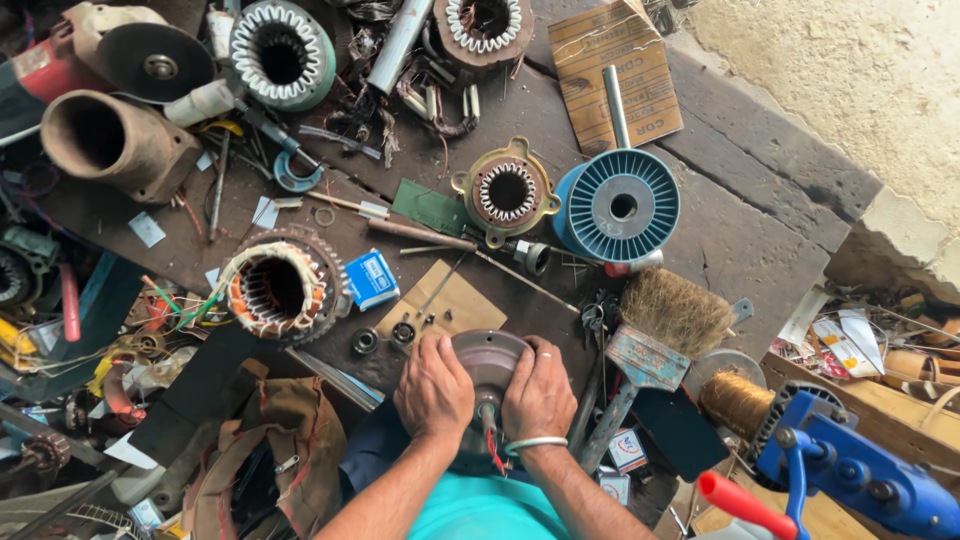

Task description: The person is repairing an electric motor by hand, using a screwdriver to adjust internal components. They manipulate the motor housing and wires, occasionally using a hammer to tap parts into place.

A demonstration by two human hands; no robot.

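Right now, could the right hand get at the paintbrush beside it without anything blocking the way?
Probably yes. The right hand grips the grey motor housing together with the left hand, and the paintbrush lies just to its right with nothing between them. It would have to let go first.

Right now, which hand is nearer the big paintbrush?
Right. The right hand grips the round metal motor housing just left of the paintbrush; the left hand sits beyond, on the housing's far side.
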